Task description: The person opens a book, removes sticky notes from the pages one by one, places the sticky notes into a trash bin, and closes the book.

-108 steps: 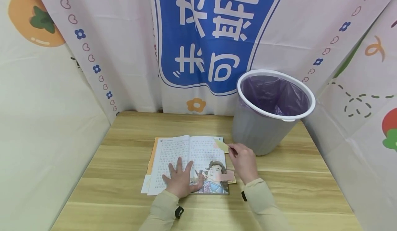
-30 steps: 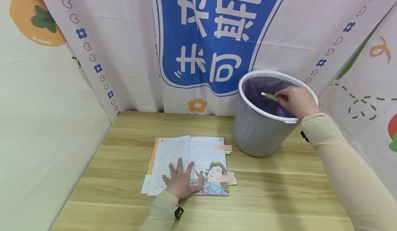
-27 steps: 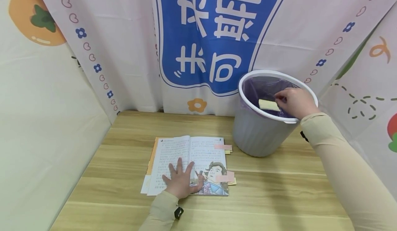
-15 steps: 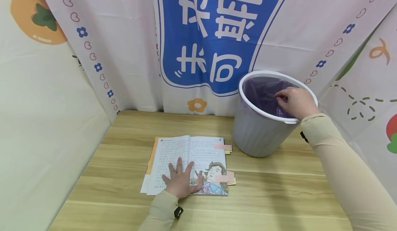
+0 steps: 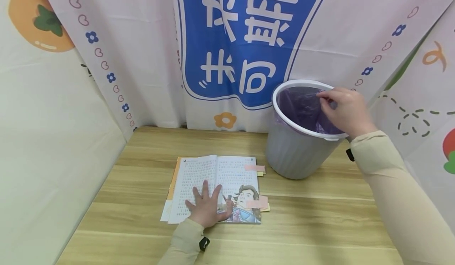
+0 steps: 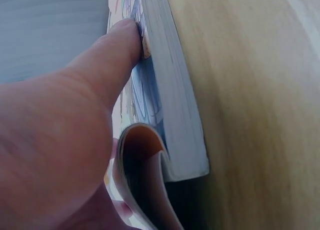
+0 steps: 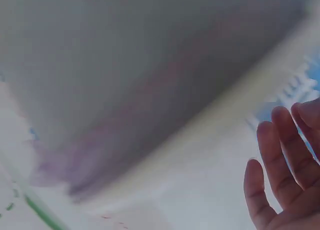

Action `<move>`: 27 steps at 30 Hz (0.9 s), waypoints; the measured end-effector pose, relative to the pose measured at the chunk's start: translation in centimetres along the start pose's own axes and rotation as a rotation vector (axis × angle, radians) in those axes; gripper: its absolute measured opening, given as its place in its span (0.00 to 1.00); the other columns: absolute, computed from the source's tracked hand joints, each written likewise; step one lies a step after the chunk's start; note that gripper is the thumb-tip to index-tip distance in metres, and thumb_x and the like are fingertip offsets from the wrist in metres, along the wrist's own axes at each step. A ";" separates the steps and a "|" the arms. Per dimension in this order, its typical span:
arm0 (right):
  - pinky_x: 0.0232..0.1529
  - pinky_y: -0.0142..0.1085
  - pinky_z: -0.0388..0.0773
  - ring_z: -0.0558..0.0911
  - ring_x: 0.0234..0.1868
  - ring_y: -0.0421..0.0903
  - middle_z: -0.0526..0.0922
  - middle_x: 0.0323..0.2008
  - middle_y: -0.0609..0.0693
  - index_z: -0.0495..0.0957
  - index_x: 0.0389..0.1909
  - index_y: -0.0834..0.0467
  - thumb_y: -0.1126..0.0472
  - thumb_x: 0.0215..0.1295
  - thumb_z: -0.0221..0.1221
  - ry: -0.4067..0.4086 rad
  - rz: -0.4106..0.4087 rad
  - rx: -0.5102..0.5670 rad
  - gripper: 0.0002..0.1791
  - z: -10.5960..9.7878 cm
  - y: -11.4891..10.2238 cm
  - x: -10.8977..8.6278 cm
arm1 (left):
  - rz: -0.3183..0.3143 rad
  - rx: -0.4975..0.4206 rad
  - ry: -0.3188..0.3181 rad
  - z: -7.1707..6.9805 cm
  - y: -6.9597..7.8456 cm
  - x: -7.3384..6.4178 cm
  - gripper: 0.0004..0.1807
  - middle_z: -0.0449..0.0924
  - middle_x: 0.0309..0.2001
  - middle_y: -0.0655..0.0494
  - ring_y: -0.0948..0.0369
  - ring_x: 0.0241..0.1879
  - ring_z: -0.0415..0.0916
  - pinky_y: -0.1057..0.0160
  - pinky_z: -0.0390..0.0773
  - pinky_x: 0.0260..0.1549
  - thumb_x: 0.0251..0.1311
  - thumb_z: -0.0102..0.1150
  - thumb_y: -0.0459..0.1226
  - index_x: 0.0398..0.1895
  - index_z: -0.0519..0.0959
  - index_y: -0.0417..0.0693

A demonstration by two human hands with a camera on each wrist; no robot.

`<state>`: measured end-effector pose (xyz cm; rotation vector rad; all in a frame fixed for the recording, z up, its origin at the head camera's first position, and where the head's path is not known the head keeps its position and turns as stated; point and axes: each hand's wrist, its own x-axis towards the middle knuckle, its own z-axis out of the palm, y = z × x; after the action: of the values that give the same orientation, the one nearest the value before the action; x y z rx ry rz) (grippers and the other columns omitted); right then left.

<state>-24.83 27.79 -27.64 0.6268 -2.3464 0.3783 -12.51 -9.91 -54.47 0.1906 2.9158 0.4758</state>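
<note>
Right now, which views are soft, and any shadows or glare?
Head: book and bin reasonably sharp, soft shadow on the table in front of the bin. Left wrist: book edge fairly clear, pale streak on the table at upper right, possibly glare. Right wrist: bin badly blurred, focus or motion I can't tell; right grip clearer.
</note>
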 end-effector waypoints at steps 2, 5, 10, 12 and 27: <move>0.33 0.48 0.76 0.82 0.30 0.56 0.86 0.32 0.59 0.87 0.40 0.63 0.71 0.59 0.62 0.044 -0.034 0.005 0.09 -0.6 -1.1 -0.2 | 0.002 -0.002 0.003 0.0 0.0 0.0 0.53 0.44 0.75 0.30 0.20 0.67 0.43 0.15 0.51 0.48 0.49 0.62 0.68 0.75 0.60 0.56; 0.33 0.48 0.76 0.83 0.31 0.56 0.87 0.33 0.57 0.87 0.40 0.63 0.72 0.57 0.64 0.108 -0.104 0.043 0.10 -1.1 -2.9 -1.0 | 0.001 -0.009 0.004 0.0 0.1 0.0 0.52 0.43 0.75 0.30 0.21 0.67 0.42 0.14 0.50 0.48 0.50 0.61 0.68 0.75 0.60 0.56; 0.41 0.46 0.77 0.84 0.35 0.55 0.87 0.35 0.56 0.87 0.40 0.62 0.70 0.57 0.63 0.149 -0.175 0.099 0.10 -0.9 -5.3 -3.1 | -0.001 -0.008 -0.002 -0.2 0.3 0.0 0.51 0.42 0.76 0.30 0.21 0.68 0.41 0.14 0.50 0.48 0.51 0.60 0.68 0.75 0.60 0.55; 0.40 0.46 0.77 0.83 0.35 0.56 0.87 0.35 0.55 0.87 0.40 0.62 0.70 0.57 0.63 0.167 -0.183 0.115 0.10 -0.4 -6.1 -4.1 | 0.001 0.004 0.000 -0.2 0.3 0.0 0.52 0.42 0.76 0.30 0.21 0.68 0.41 0.14 0.50 0.48 0.51 0.61 0.68 0.75 0.61 0.55; 0.37 0.38 0.81 0.84 0.35 0.49 0.86 0.37 0.51 0.86 0.42 0.61 0.68 0.58 0.63 0.030 -0.110 0.208 0.11 5.5 -8.4 -14.8 | 0.175 -0.078 0.124 1.2 1.4 -0.9 0.33 0.52 0.74 0.31 0.27 0.71 0.40 0.21 0.45 0.59 0.71 0.46 0.51 0.70 0.66 0.38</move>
<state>-13.58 23.35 -40.82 0.8382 -2.2500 0.5818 -11.26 -8.40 -55.00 0.4223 3.0080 0.6489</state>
